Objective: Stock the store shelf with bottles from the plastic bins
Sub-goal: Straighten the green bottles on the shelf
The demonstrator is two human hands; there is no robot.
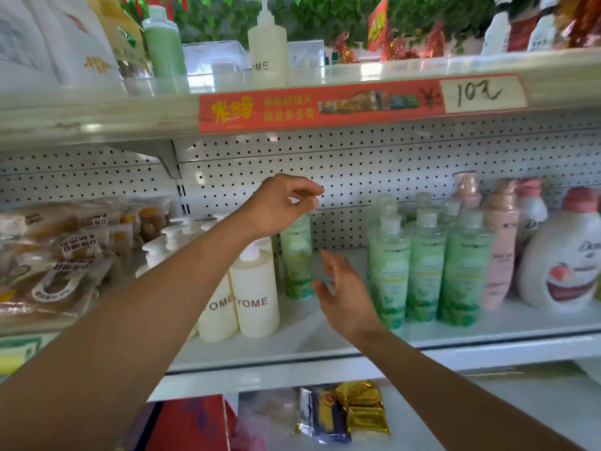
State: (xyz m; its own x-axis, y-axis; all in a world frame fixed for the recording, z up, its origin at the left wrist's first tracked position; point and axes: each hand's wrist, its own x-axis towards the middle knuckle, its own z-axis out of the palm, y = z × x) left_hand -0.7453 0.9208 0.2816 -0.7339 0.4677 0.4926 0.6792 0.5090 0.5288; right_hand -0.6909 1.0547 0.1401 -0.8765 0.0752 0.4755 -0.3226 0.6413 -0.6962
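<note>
A lone green bottle [296,258] stands upright on the middle shelf [292,349], just right of the cream pump bottles [250,294]. The left hand [279,206] hovers above its cap, fingers loosely curled and holding nothing. The right hand [344,288] is just right of the green bottle, fingers spread wide and straight, not clearly touching it.

two bare forearms, no sleeves

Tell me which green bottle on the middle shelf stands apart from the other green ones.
The lone green bottle between the two hands, just right of the cream bottles. The other green bottles stand packed together further right, beside the pink bottles.
</note>
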